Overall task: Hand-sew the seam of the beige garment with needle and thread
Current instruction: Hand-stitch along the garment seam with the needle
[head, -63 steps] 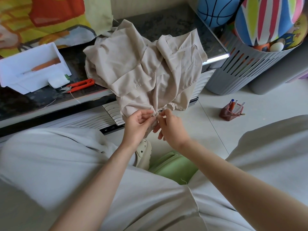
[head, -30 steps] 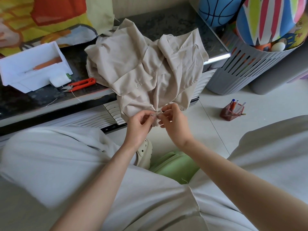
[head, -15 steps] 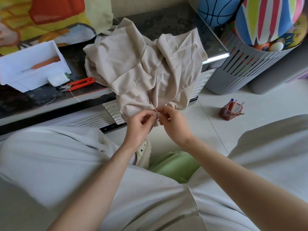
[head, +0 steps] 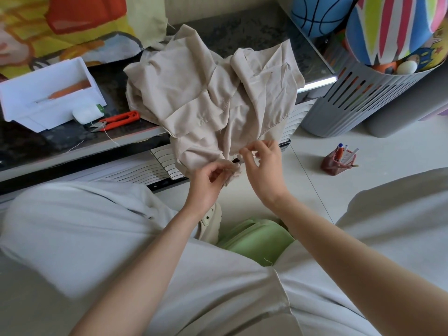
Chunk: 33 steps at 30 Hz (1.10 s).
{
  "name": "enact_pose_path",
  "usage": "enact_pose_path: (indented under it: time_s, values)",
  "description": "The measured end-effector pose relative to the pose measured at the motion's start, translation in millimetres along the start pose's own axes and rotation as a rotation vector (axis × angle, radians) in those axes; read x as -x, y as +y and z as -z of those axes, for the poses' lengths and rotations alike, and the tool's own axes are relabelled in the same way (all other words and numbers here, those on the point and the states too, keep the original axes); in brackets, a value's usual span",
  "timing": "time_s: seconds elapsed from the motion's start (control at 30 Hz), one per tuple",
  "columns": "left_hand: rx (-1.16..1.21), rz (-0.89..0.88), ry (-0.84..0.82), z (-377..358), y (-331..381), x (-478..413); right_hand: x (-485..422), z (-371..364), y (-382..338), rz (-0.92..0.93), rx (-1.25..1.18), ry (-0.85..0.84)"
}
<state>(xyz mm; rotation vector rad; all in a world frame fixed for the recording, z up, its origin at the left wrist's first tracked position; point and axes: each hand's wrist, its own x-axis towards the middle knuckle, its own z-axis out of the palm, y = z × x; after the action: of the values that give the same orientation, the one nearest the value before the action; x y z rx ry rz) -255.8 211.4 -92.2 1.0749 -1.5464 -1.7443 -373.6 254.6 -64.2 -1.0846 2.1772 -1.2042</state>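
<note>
The beige garment lies heaped on the dark table, and its lower part hangs over the front edge. My left hand pinches the hanging seam edge between thumb and fingers. Just to the right, my right hand is raised a little above the seam. Its thumb and forefinger are pinched together at the cloth and its other fingers are spread. The needle and thread in that pinch are too thin to make out.
Orange thread snips and a white box sit on the table to the left. A grey slotted basket of balls stands at the right. On the floor are a red pen holder and a green stool.
My right hand has moved up and slightly right from the seam, its fingers now spread. The needle seen sticking up between my hands half a second ago no longer shows. My left hand keeps its hold.
</note>
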Motion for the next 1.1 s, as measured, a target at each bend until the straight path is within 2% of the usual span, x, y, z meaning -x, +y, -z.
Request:
enact_pose_path:
  time_s: [0.27, 0.33, 0.47, 0.53, 0.67, 1.03, 1.1]
  values:
    - [-0.049, 0.048, 0.21, 6.7, -13.0, -7.7, 4.9, 12.3, -15.9, -0.094, -0.492, -0.112]
    - [-0.048, 0.032, 0.221, 5.9, -9.7, -6.3, 5.0, 10.2, -7.3, -0.127, -0.442, -0.164]
    - [-0.074, -0.022, 0.196, 2.2, -6.5, -1.7, 1.5, 11.3, 22.0, -0.159, -0.149, -0.256]
    - [-0.109, -0.041, 0.177, 1.6, -8.5, -0.9, 0.7, 15.7, 31.7, -0.187, -0.088, -0.275]
    - [-0.158, -0.051, 0.139, 1.1, -9.7, -0.7, -1.4, 19.6, 35.7, -0.171, -0.096, -0.286]
    - [0.027, 0.039, 0.1, 3.8, -11.0, -3.8, -9.3, 13.6, 26.7, 0.03, -0.06, -0.317]
    - [0.022, 0.033, 0.079, 3.8, -11.4, -3.6, -9.8, 11.5, 25.6, 0.014, -0.078, -0.353]
